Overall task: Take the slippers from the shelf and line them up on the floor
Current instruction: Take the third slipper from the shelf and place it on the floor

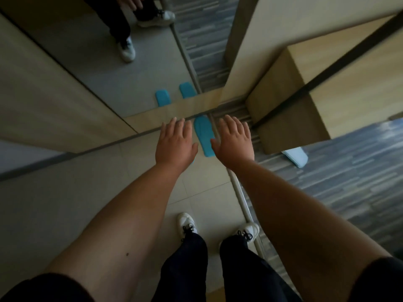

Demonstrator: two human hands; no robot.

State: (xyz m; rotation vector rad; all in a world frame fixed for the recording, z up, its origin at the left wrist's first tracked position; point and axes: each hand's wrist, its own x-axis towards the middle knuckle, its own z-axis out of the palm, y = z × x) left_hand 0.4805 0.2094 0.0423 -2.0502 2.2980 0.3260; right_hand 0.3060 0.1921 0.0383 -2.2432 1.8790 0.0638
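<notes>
both hands, left (176, 144) and right (234, 142): spread flat, holding nothing | blue slipper (204, 136) between them on floor (65, 203), likely for straightening

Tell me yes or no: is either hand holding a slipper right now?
No. The left hand and right hand are spread open above the blue slipper.
</notes>
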